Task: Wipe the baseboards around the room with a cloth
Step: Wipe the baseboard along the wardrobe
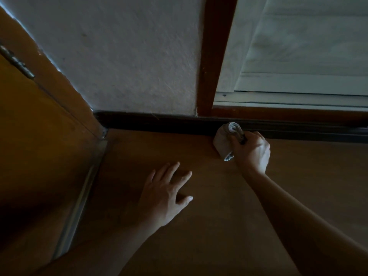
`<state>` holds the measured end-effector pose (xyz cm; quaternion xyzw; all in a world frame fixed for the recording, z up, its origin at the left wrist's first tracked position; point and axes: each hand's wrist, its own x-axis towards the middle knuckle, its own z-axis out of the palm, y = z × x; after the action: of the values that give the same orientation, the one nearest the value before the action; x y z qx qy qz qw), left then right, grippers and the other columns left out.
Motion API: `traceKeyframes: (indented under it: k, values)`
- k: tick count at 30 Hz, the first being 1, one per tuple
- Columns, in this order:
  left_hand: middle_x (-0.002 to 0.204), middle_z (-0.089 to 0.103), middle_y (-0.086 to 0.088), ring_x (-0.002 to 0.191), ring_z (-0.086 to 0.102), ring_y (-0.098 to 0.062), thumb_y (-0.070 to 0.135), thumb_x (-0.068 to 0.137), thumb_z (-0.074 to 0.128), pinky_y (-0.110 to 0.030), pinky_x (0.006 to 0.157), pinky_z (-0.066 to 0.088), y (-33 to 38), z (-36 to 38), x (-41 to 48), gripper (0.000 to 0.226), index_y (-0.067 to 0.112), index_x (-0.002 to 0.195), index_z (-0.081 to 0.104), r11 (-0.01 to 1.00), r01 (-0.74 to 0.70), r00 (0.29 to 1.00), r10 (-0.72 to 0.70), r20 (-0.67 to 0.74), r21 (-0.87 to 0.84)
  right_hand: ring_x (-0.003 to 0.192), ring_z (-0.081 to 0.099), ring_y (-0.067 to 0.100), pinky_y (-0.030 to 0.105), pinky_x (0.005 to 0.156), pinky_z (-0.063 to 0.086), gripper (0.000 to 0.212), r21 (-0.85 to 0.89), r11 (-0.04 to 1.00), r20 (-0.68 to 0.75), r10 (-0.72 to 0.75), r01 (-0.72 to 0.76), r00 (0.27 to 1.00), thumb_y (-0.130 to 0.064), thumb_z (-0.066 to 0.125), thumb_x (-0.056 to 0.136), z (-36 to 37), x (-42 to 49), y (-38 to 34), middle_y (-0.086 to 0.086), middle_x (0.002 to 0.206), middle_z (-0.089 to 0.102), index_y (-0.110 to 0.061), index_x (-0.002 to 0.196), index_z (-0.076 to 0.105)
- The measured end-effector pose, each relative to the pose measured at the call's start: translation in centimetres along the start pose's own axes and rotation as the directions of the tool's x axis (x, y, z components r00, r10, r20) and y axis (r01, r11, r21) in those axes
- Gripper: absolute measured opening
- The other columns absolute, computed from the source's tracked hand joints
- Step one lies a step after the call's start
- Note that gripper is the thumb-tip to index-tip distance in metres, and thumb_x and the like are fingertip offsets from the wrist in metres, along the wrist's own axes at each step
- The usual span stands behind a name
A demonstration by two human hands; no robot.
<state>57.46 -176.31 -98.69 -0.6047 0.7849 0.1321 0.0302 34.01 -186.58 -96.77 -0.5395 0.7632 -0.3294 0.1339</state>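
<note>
Right hand (252,151) clenched around bunched cloth (224,139), pressed to dark baseboard (151,122) below window frame (216,56); left hand (166,193) splayed flat on floor (199,236); probably soft, light, best gripped wadded.

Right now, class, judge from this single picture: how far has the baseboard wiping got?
Done: cannot tell; in this dim light no stretch looks visibly cleaner. In hand: the right hand has a closed grip on the bunched cloth, pressed to the dark baseboard below the window frame; the left hand rests flat on the floor. Left: apparently the stretch toward the corner, and the other walls, unseen here.
</note>
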Motion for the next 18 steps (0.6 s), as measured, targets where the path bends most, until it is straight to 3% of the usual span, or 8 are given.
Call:
traceKeyframes:
  k: [5,8,12,18]
  values:
    - [0.168,0.01,0.005,0.154,0.009,-0.019,0.079,0.083,0.017,-0.044,0.121,0.007,0.0,0.2,0.3,0.075,0.053,0.153,0.014,1.0,0.011,1.0,-0.011,-0.014,0.016,0.072,0.052,0.017,0.028,0.061,0.037,0.022,0.015,1.0,0.033,-0.026,0.025,0.999,-0.033,0.073,0.086,0.8,-0.1,-0.8,0.002,0.09,0.062,-0.011,0.084,0.073]
    - [0.169,0.004,0.007,0.155,0.004,-0.018,0.078,0.086,0.022,-0.043,0.121,0.006,-0.2,0.5,0.3,0.073,0.054,0.153,0.008,1.0,0.004,1.0,-0.005,0.019,0.023,0.073,0.054,0.017,0.027,0.061,0.037,0.021,0.007,0.999,0.037,-0.04,0.039,0.999,-0.032,0.073,0.085,0.4,0.3,0.0,0.002,0.091,0.063,-0.011,0.087,0.073]
    - [0.167,0.019,0.004,0.153,0.019,-0.021,0.08,0.083,0.015,-0.046,0.119,0.018,-0.4,0.7,0.4,0.074,0.053,0.152,0.016,0.998,-0.004,1.0,0.004,-0.002,0.062,0.071,0.055,0.018,0.027,0.06,0.036,0.021,-0.01,1.0,0.0,-0.024,0.024,1.0,-0.031,0.072,0.086,0.1,0.2,0.4,0.001,0.086,0.059,-0.011,0.082,0.07]
    - [0.166,0.019,0.003,0.152,0.019,-0.022,0.08,0.083,0.011,-0.048,0.119,0.019,-0.7,0.6,0.5,0.075,0.053,0.153,0.016,0.996,-0.032,0.999,0.033,-0.007,0.083,0.073,0.056,0.018,0.026,0.056,0.04,0.02,-0.052,0.997,0.023,-0.059,0.06,0.998,-0.034,0.072,0.087,-0.1,0.4,0.4,0.001,0.09,0.062,-0.014,0.086,0.071]
